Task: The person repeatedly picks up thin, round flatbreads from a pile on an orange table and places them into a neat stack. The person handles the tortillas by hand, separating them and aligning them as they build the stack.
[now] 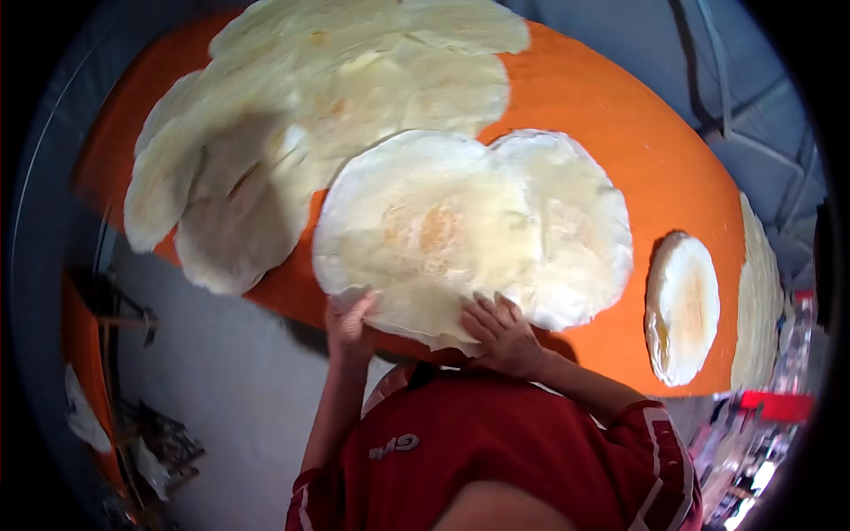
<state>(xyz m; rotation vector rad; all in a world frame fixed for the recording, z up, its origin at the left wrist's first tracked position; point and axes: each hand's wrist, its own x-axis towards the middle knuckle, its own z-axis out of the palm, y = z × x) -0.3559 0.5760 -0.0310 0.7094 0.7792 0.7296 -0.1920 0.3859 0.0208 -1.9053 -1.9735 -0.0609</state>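
Note:
A large round thin flatbread [425, 199], pale with browned patches in its middle, lies before me on an orange-covered table. Its near edge reaches past the table's front edge toward my body. My left hand [348, 325] grips the flatbread's near-left edge. My right hand [501, 332] rests on its near-right part, fingers on top; its thumb is hidden, so a grip there is unclear. The flatbread's right side overlaps a second round flatbread [574, 226].
Several overlapping flatbreads [372, 86] spread over the table's far left. An oval-looking stack of flatbread [687, 312] sits at the right, with more layered sheets [757, 299] past it. The orange tabletop [578, 86] has a curved-looking edge. Another orange surface [86, 385] stands at lower left.

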